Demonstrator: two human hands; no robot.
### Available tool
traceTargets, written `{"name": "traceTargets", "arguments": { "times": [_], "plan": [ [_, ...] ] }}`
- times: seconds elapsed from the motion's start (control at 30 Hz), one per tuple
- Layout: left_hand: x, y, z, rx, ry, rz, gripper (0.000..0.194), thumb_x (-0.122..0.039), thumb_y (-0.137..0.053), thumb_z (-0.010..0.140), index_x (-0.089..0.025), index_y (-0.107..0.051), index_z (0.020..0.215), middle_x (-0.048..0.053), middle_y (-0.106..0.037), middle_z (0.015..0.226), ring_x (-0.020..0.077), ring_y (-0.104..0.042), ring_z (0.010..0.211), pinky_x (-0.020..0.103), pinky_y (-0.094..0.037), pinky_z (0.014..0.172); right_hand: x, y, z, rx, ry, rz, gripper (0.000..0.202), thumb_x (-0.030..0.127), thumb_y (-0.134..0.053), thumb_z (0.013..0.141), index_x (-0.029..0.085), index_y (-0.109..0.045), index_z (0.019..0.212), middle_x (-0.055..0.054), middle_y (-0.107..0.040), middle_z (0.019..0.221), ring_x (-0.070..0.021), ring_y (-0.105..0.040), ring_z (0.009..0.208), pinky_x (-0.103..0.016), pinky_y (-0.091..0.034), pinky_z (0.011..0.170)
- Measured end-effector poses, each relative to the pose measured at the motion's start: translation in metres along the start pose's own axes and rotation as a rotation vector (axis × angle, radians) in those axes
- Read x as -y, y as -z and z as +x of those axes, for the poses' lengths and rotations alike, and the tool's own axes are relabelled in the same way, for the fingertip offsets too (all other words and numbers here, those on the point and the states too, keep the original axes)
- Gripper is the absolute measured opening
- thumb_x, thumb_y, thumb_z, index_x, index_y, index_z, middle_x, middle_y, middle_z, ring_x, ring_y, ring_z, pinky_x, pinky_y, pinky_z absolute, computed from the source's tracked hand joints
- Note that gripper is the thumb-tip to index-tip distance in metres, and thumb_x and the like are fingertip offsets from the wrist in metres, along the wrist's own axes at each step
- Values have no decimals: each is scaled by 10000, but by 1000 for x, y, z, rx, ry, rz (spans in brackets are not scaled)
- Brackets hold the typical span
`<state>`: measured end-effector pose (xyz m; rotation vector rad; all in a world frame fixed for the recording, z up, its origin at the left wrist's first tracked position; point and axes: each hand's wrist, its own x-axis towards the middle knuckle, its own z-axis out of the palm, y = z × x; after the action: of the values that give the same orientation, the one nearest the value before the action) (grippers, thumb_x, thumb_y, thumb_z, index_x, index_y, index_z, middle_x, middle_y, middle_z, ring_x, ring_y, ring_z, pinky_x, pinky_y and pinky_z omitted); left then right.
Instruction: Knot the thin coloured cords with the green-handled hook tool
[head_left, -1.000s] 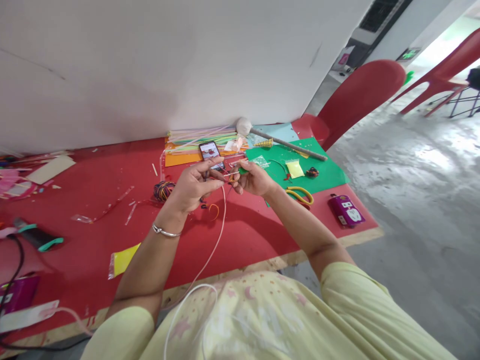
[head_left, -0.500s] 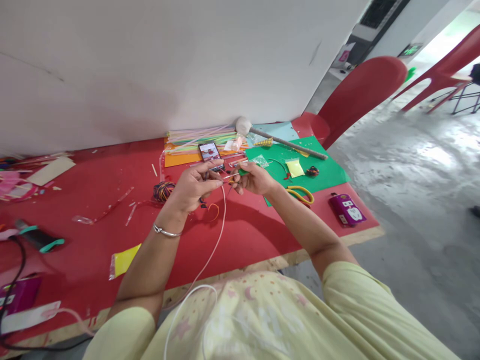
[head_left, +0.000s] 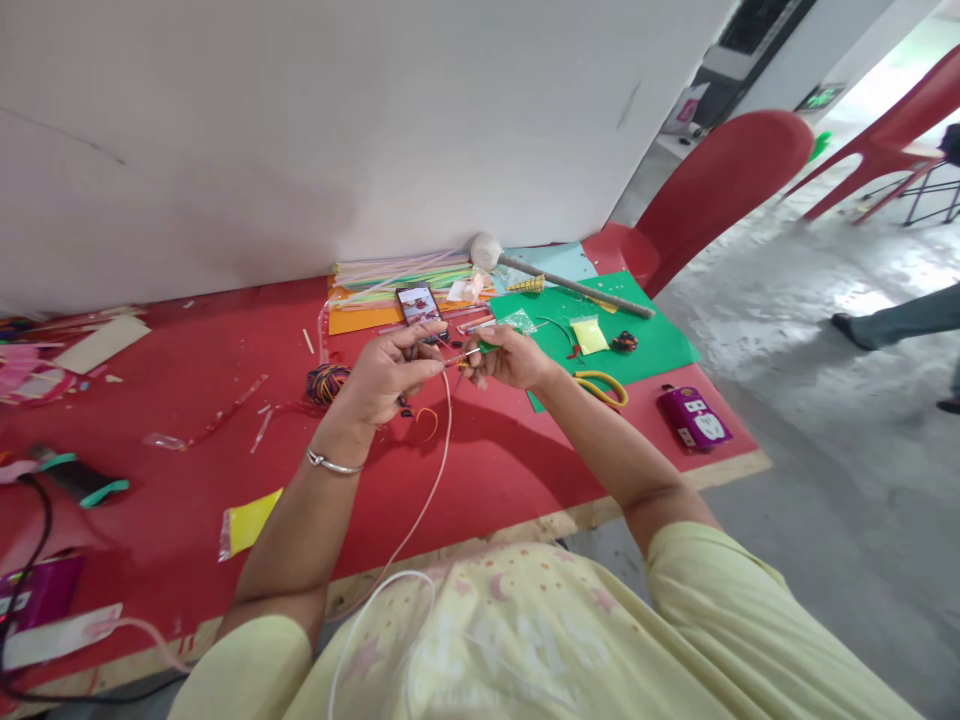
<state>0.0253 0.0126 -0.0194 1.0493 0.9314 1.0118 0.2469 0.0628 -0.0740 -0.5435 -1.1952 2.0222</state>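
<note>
Over the red table (head_left: pixel 510 480), my left hand (head_left: pixel 390 375) pinches the end of a thin pale pink cord (head_left: pixel 439 465), which hangs down towards my lap. My right hand (head_left: pixel 514 357) is closed on a small green-handled tool (head_left: pixel 487 346), whose thin metal shaft points at my left fingertips. Small orange and dark strands show between the two hands, too fine to make out. A phone (head_left: pixel 420 305) with a lit screen lies just behind my hands. Beside my left wrist is a ball of dark multicoloured wire (head_left: pixel 326 383).
Yellow-handled scissors (head_left: pixel 602 388), a green sheet (head_left: pixel 660 345) and a purple box (head_left: pixel 694 418) lie at the right. A white ball on a grey stick (head_left: pixel 577 285) rests behind. Left are a yellow packet (head_left: pixel 253 520) and black-and-teal tool (head_left: pixel 82 480). Red chair (head_left: pixel 727 190) beyond.
The green-handled tool has shifted slightly between my hands, its shaft tilted a little differently. A person's leg and shoes have come into view on the floor at the right.
</note>
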Motion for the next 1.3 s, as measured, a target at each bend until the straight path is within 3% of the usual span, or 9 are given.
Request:
{"name": "traceTargets", "arguments": {
  "times": [0.4,0.93,1.13,1.3],
  "plan": [
    [0,0,0,3,2,4,582,-167,-897,613,-177,-797,1186,-24,-666,737,17,-352,428,215,-223,426,9,-6,-4,23,-17,-58,425,365,-513,1038,120,-680,732,-93,-759,687,-169,-697,485,-271,-593,516],
    [0,-1,0,-27,5,-15,568,-161,-898,604,-174,-792,1162,-28,-671,735,13,-337,423,211,-214,430,13,-9,-5,0,33,-155,391,459,-656,920,119,-702,735,-103,-770,709,-156,-697,521,-260,-612,532],
    [1,0,1,-82,-17,-14,550,-171,-918,595,-166,-794,1131,-36,-656,728,10,-343,423,212,-206,428,12,-11,-7,-95,114,-214,403,502,-719,888,115,-727,772,-84,-754,715,-171,-733,589,-263,-630,555],
    [1,-1,1,-80,-1,-30,581,-179,-929,586,-167,-789,1149,-32,-671,735,9,-342,421,213,-211,434,10,-12,-6,-97,81,-169,405,514,-710,887,133,-700,749,-86,-756,712,-167,-714,578,-263,-621,532]
  ]
}}
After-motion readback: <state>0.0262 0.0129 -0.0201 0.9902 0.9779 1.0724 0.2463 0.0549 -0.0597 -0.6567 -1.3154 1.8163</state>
